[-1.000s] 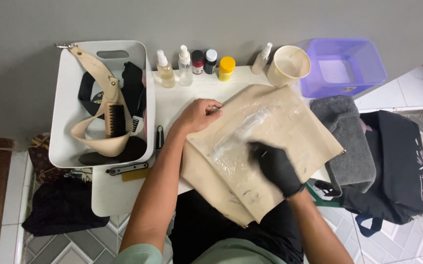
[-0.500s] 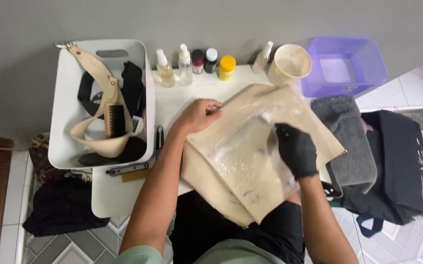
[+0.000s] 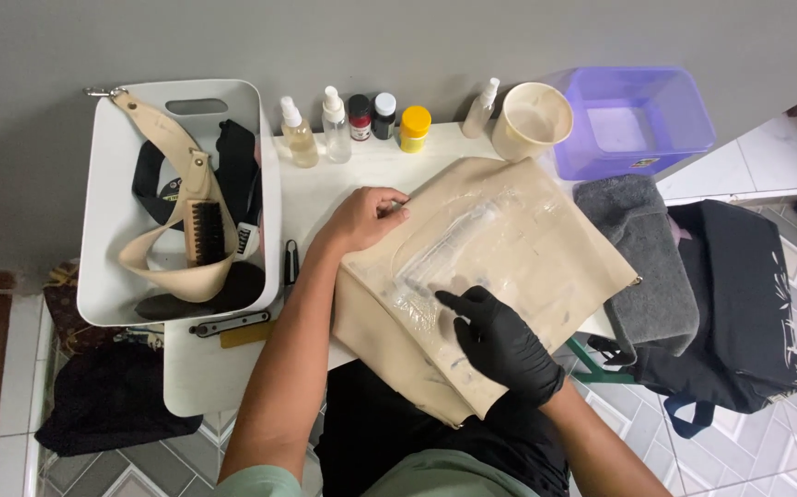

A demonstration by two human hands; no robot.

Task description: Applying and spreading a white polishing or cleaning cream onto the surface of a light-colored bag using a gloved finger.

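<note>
A cream leather bag [image 3: 546,262] lies flat on the white table [image 3: 325,193], its near edge hanging over my lap. A wet, foamy smear covers its middle. My bare left hand [image 3: 366,216] presses on the bag's upper left corner, fingers curled on the edge. My right hand [image 3: 500,336] wears a black glove and rests on the bag's lower middle, fingers spread against the wet surface. I cannot tell whether a cloth or pad is under the gloved palm.
A white bin [image 3: 113,230] at left holds a cream strap, a brush and black items. Spray bottles [image 3: 325,124], small jars, a yellow-capped jar [image 3: 414,127] and a cream cup [image 3: 532,120] line the far edge. A purple tub [image 3: 633,120], grey towel [image 3: 642,258] and black bag [image 3: 739,304] are right.
My gloved right hand went from the bag's lower middle up to its right side, then came back down and left to the lower middle. My left hand stayed on the corner.
</note>
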